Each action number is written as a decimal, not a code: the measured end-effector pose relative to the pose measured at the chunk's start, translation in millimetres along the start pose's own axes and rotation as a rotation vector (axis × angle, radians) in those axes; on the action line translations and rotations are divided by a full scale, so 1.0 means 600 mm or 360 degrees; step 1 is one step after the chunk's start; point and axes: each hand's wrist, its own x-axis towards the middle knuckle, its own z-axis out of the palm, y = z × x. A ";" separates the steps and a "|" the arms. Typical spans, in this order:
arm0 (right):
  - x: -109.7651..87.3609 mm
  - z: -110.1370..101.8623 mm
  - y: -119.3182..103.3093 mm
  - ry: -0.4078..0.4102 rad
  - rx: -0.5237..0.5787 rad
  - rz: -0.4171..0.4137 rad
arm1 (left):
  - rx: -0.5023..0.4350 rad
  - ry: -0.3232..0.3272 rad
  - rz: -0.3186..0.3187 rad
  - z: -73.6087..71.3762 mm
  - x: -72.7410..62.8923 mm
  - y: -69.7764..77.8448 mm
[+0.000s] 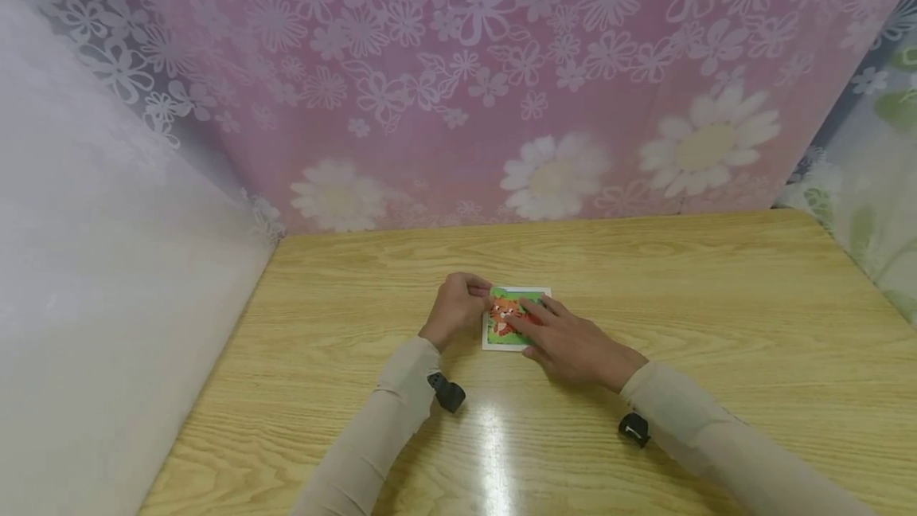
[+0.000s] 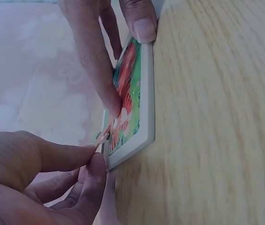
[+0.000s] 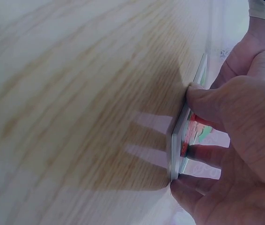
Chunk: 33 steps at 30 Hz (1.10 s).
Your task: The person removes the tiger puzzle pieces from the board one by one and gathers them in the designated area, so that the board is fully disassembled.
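Observation:
A small white-framed picture puzzle [image 1: 501, 346] with an orange cartoon animal on green lies flat on the table. At its far left corner my left hand [image 1: 454, 307] pinches a thin puzzle piece [image 2: 103, 139] between thumb and forefinger, the piece tilted up at the frame's edge. From the right, my right hand [image 1: 576, 345] spreads over the puzzle. One of its fingertips [image 2: 116, 105] presses on the picture, beside the piece. In the right wrist view, the right thumb [image 3: 200, 98] rests at the frame's near edge. The right hand hides part of the picture.
The wood-grain table [image 1: 344, 285] extends around the puzzle on every side. A pink flowered curtain [image 1: 430, 102] hangs behind its far edge, and a pale sheet [image 1: 107, 261] borders the left side. Black wrist devices [image 1: 449, 393] sit on both sleeves.

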 end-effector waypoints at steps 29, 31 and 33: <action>0.002 0.001 0.000 0.0005 0.0012 -0.0012 | -0.0261 0.0162 -0.0119 -0.137 -0.022 -0.075; 0.002 0.003 0.001 0.0013 0.0012 -0.0017 | -0.0245 0.0176 -0.0131 -0.144 -0.023 -0.082; 0.002 0.004 0.002 0.0017 0.0023 -0.0019 | -0.0230 0.0188 -0.0145 -0.150 -0.023 -0.088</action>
